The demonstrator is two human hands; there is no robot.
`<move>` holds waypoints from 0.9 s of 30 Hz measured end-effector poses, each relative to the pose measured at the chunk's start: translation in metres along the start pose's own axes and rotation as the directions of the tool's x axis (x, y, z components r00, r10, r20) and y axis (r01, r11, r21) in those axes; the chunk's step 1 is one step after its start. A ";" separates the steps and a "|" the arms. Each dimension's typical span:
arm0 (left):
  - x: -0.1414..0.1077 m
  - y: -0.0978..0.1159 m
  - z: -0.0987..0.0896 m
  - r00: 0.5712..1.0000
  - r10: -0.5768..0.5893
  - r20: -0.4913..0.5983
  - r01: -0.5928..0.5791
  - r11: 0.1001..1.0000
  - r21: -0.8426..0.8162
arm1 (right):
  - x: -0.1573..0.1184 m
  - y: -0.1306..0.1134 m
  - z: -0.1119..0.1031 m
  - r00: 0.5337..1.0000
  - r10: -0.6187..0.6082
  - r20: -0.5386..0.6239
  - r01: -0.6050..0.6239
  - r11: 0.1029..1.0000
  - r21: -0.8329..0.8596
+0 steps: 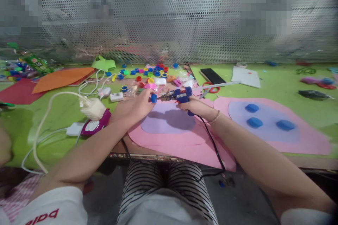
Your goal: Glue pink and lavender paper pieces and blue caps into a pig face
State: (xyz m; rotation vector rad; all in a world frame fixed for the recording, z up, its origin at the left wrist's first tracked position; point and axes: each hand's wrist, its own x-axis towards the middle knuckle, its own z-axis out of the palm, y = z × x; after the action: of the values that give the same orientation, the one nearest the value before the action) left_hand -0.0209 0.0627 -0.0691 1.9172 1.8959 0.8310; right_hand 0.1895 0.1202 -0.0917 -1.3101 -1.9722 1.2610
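Observation:
My left hand pinches a small blue bottle cap above the pink and lilac paper. Wrapped round the handle of a blue glue gun is my right hand; the gun's nozzle points left at the cap, close to it. A clear glue stick extends from the gun's back. Below both hands lies a lilac paper shape on pink paper. To the right, three blue caps sit on another lilac shape over pink paper.
Loose coloured caps lie at the back middle. A white plug adapter on a purple power strip stands at left with cables. Scissors and a black phone lie behind my right hand. A black cord hangs over the front edge.

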 end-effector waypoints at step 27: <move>0.001 -0.001 0.002 0.999 0.025 0.029 -0.027 0.997 0.075 | -0.002 -0.004 0.002 1.000 0.025 0.007 -0.025 0.998 0.059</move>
State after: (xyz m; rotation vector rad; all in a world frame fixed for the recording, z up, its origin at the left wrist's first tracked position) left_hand -0.0202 0.0644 -0.0711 1.9914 1.9151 0.7463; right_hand 0.1874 0.1168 -0.0888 -1.3072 -1.9131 1.3268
